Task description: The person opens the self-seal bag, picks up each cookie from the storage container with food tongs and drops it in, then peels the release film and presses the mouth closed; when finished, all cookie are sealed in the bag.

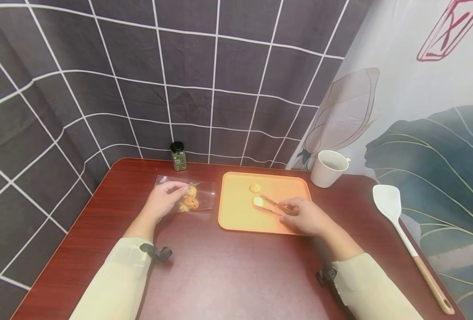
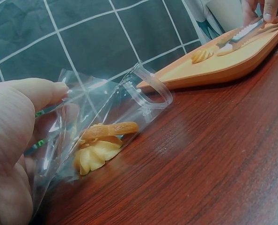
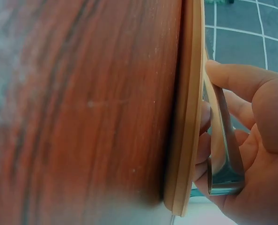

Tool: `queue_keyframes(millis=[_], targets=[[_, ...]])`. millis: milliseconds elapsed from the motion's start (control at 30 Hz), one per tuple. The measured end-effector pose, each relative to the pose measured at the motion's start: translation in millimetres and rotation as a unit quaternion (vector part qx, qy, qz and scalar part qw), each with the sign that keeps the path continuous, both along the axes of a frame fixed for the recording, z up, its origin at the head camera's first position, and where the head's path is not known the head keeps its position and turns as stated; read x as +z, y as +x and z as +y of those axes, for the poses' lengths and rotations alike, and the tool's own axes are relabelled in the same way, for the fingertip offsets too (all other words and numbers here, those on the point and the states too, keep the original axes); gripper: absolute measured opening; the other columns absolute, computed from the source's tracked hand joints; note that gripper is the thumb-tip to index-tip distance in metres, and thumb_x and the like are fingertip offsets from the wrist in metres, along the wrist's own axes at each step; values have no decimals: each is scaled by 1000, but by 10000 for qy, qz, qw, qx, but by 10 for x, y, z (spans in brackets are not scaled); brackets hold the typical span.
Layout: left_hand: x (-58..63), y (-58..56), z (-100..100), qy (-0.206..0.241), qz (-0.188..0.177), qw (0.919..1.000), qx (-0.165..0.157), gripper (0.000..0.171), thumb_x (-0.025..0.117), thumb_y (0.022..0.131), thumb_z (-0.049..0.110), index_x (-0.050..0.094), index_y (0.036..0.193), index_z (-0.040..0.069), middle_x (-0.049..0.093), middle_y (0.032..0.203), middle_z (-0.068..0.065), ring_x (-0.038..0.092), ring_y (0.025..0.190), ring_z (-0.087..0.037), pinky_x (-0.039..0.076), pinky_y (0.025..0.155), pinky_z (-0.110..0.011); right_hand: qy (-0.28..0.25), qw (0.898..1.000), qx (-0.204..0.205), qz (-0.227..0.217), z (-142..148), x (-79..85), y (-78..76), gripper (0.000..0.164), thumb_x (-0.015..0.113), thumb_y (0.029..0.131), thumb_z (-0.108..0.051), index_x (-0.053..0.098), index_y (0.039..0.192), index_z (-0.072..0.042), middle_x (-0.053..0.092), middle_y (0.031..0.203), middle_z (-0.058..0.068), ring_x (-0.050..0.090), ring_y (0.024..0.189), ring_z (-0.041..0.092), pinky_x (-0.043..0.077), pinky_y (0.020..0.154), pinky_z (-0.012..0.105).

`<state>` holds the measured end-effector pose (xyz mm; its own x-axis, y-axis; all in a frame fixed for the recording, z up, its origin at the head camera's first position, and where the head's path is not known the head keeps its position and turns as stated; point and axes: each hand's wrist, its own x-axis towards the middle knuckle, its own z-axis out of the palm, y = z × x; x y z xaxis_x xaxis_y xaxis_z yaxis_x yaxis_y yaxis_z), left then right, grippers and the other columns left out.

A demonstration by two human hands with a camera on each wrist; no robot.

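Note:
My left hand [image 1: 162, 200] pinches a clear plastic bag [image 2: 101, 96] between thumb and fingers, holding it up at the table's left side. Inside the bag lie several cookies [image 2: 97, 154], among them a pretzel-shaped one [image 1: 191, 203]. Over the orange tray [image 1: 234, 195], my right hand [image 1: 310, 218] holds metal tongs [image 3: 221, 140] with the thumb on one arm and fingers on the other. The toothed tong tips stand on either side of a pale cookie [image 1: 258, 202] on the tray. A swirled round cookie [image 1: 255, 188] lies just behind it.
A black-capped jar with green contents [image 1: 179, 156] stands at the back, behind the bag. Beyond the tray's far right corner is a white mug [image 1: 329, 169]. A white spatula with a wooden handle [image 1: 396, 222] lies along the table's right edge. Curtains hang behind.

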<state>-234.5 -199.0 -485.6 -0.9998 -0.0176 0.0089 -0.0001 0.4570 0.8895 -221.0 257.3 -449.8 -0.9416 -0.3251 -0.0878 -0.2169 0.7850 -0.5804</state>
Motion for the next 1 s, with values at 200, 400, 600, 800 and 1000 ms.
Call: queue_keyframes(millis=[200,400,600,800,1000], targets=[[-4,0,1,-45,8,10000,-18,39,71,103,43,77,127,12,74,137,-14,62,135,-34,44,120,-59,-30,9999,73,121,-6,-2,6,39,82,93,-19,76,130,-8,74,127,16,71,114,32,57,101,55],[-3,-2,3,-28,10,10000,-22,40,71,103,43,77,127,12,74,136,-14,63,133,-33,46,119,-58,52,9989,207,422,7,14,-2,37,83,93,-20,77,128,-9,75,115,10,69,106,26,57,97,50],[19,5,4,-50,-29,10000,-36,40,71,103,43,77,128,12,73,137,-15,63,133,-33,46,118,-58,174,9976,323,579,-14,45,-43,36,82,95,-23,77,129,-14,75,111,5,67,100,20,56,93,46],[24,12,-2,-58,-49,10000,-29,41,70,104,44,76,129,12,73,138,-15,63,133,-33,46,119,-58,197,9953,512,796,-99,77,-77,35,82,95,-22,77,129,-15,75,109,3,66,99,18,56,94,45],[27,11,2,-100,-52,9999,-25,42,70,103,45,76,129,12,74,137,-14,63,133,-33,46,118,-58,142,9985,341,415,-162,62,-64,38,82,92,-19,77,129,-11,75,116,9,69,109,25,56,101,50]])
